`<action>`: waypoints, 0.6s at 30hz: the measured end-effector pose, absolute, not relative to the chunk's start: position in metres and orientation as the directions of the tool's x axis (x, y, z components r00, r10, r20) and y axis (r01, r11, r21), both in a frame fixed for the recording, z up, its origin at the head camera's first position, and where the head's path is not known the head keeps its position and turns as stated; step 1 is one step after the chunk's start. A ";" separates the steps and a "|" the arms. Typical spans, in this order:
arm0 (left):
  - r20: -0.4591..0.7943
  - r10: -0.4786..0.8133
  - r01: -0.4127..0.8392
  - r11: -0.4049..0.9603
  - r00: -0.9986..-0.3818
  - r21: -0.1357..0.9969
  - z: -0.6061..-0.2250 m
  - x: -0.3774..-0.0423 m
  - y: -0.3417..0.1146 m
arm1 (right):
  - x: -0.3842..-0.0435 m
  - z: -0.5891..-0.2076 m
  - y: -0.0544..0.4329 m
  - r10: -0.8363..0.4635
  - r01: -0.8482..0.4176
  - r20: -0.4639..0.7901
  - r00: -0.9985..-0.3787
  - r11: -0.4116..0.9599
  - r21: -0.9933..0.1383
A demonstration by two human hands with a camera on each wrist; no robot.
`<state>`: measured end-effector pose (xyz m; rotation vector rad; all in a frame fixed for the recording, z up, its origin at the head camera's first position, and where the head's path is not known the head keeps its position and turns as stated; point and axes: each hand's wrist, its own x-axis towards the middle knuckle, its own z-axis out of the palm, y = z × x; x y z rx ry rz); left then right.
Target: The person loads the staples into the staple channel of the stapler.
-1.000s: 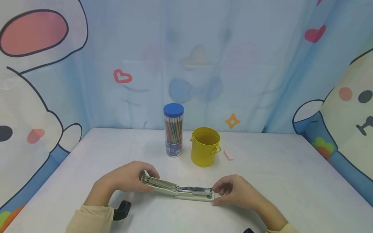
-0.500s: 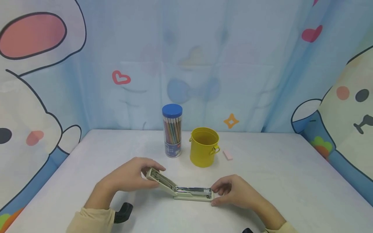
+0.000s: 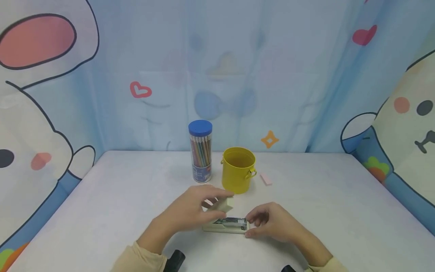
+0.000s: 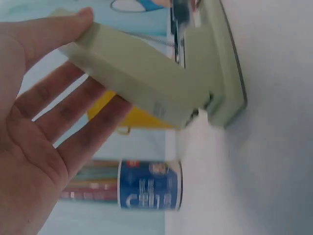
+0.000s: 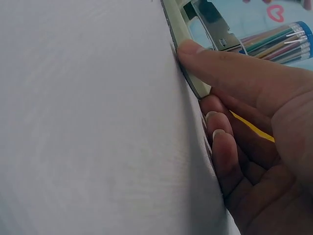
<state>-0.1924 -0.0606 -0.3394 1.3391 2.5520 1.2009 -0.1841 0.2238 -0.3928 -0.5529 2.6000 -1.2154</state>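
Note:
A pale green stapler lies on the white table, its base flat and its top arm tilted up from the hinge at the left end. My left hand holds that raised arm between thumb and fingers; the left wrist view shows the thumb over one edge and fingertips along the other side. My right hand pinches the base's right end, thumb in front and fingers behind. The metal staple channel shows on the base between the hands, partly hidden by the left hand in the head view.
Behind the stapler stand a clear tub of pencils with a blue lid and a yellow bucket. A small pink eraser-like block lies right of the bucket. A printed curtain hangs behind the table.
My left hand has moved up and to the right, swinging the stapler's top arm from lying nearly flat leftward to standing over the base. The right hand keeps its grip on the base's end.

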 end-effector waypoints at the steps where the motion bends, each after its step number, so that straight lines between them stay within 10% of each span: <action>1: 0.307 0.722 0.716 0.359 -0.620 0.599 -0.338 -0.192 -0.055 | -0.184 -0.393 0.223 -0.421 -0.240 -0.040 -0.906 0.588 -0.773; 18: 0.162 0.689 0.662 0.561 -0.706 0.497 -0.359 -0.196 -0.025 | -0.187 -0.398 0.238 -0.457 -0.217 0.013 -0.890 0.398 -0.891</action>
